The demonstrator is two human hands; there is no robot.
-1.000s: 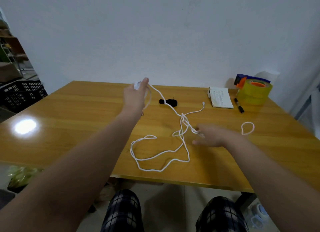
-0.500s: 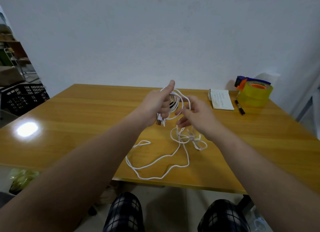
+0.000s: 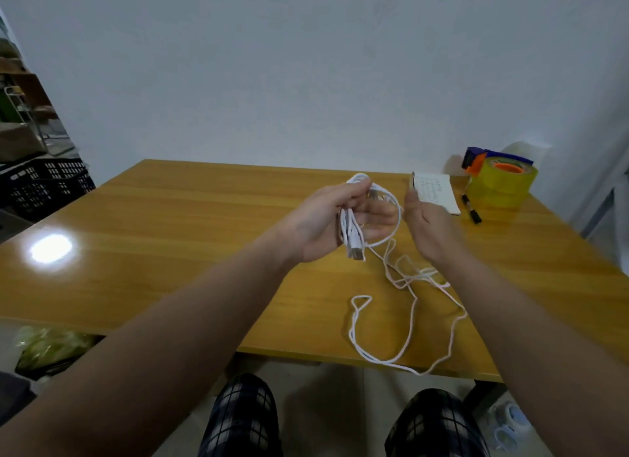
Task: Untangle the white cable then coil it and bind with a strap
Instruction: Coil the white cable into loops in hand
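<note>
**Cable half coiled above the table**

A wooden table (image 3: 170, 252) fills the middle of the view against a pale wall (image 3: 306, 65), with a bright glare spot on its left part. Two bare forearms reach in from below, over legs in checked trousers (image 3: 241, 419). At far left stands a black crate (image 3: 44, 184).

On the far right corner of the table sits a yellow tape roll (image 3: 503, 184) in a dispenser with blue and orange parts. Just left of it lies a small notebook (image 3: 435, 192), and between the two a black marker (image 3: 471, 208).

The left hand (image 3: 326, 221) is raised above the table and closed around several loops of the white cable (image 3: 381, 358), thumb on top, with a plug end hanging below the fingers. One loop arcs out to the right, toward the right hand (image 3: 429, 231). That hand is blurred, thumb up and fingers loosely curled; I cannot tell whether it grips the loop or only touches it.

From the hands the cable drops to the table in a loose tangle near the right wrist, then runs on in long curves that reach the near edge
</note>
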